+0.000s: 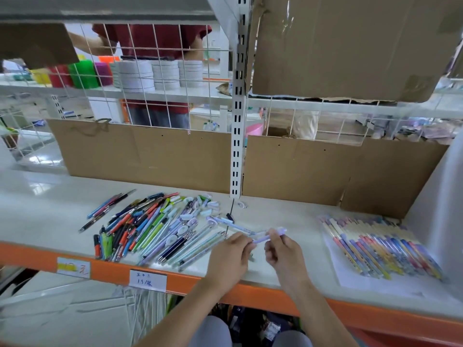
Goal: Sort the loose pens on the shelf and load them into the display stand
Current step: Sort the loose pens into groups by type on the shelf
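Left hand (231, 256) and right hand (280, 251) pinched one lilac pen (269, 236), fingers clamped on it. Loose pens (155, 226) at nine o'clock; packaged pens (380, 246) at three.

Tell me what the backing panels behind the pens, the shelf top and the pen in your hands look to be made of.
Backing panels: brown corrugated cardboard, matte, with creases and torn edges. Shelf top: smooth off-white surface with a soft sheen, probably painted metal or laminate; its orange front edge looks painted. Lilac pen, held by the left hand and right hand: apparently glossy plastic, though blurred.
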Action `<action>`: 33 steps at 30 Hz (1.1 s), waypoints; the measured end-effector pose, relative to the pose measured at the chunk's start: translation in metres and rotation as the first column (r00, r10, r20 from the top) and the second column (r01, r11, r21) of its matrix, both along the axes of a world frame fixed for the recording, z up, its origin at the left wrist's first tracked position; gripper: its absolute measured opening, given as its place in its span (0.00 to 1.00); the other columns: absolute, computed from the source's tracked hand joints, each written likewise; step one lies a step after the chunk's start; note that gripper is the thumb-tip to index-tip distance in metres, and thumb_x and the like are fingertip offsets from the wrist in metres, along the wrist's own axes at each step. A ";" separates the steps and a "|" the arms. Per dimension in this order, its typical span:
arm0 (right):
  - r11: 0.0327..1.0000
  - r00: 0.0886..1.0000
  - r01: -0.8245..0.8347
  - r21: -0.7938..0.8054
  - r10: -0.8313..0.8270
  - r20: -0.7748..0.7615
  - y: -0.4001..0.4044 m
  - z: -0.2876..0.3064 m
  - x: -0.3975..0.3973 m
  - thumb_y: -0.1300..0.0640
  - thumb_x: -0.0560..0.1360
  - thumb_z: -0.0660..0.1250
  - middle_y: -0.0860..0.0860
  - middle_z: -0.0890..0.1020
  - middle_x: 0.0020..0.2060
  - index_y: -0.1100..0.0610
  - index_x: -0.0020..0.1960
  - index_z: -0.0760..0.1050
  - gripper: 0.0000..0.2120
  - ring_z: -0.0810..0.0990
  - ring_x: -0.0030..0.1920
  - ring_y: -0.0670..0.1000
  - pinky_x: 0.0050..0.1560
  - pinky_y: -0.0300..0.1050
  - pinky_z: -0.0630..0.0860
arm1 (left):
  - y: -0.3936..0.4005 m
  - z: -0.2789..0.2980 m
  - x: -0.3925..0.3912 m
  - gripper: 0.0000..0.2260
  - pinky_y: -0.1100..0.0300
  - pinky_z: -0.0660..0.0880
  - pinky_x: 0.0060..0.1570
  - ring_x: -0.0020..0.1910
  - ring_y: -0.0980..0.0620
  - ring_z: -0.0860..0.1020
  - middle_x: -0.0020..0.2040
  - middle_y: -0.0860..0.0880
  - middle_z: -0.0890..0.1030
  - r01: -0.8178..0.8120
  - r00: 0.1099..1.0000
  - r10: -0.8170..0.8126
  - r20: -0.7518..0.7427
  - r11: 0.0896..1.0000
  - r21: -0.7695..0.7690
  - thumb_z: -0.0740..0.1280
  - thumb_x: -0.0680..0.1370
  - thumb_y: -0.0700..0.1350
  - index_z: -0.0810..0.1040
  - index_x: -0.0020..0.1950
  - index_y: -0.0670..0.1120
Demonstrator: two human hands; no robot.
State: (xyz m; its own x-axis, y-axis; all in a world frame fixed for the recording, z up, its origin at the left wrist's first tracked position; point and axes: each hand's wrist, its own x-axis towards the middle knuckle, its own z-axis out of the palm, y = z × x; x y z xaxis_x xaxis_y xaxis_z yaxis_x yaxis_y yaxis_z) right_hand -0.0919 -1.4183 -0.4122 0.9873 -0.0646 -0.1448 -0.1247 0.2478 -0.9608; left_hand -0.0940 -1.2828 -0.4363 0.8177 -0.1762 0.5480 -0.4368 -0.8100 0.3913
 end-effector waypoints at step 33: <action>0.088 0.918 -0.055 -0.995 0.396 -0.016 -0.008 0.003 0.067 0.58 0.79 0.57 0.50 0.72 0.59 0.55 0.62 0.73 0.13 0.76 0.56 0.52 0.54 0.43 0.70 | 0.046 -0.010 0.009 0.04 0.60 0.72 0.51 0.47 0.54 0.72 0.47 0.54 0.70 -0.259 0.927 0.240 -0.288 0.965 -0.031 0.63 0.78 0.46 0.75 0.50 0.48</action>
State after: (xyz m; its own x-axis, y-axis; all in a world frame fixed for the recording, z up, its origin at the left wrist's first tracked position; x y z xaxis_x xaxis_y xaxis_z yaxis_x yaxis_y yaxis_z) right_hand -0.0245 -1.4263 -0.4091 0.9668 0.2533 0.0340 0.2493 -0.9056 -0.3432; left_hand -0.0846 -1.2369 -0.4460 0.9521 0.0826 0.2944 -0.0889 -0.8463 0.5252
